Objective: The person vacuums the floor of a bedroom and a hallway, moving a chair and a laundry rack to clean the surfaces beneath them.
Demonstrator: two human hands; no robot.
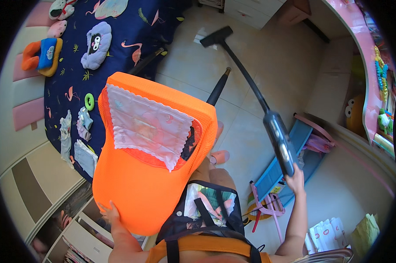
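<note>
My right hand [295,179] grips the rear end of a dark cordless stick vacuum cleaner [278,139]. Its thin tube runs up to a flat floor head [216,36] resting on the tiled floor [191,65]. My left hand [110,212] lies against the backrest of a chair in a bright orange fabric cover [139,190], fingers spread on its lower left side. A pink scalloped-edge mat [148,123] lies on the chair seat, over a red and dark pad. Two of the chair's dark tapered legs [219,86] show beyond the seat.
At left stands a bed with a dark blue flamingo sheet [119,29], bearing plush items and folded clothes [85,156]. A blue and pink rack [283,164] stands at right. White drawers [250,11] are at the far end; an open cabinet drawer [96,227] is at lower left.
</note>
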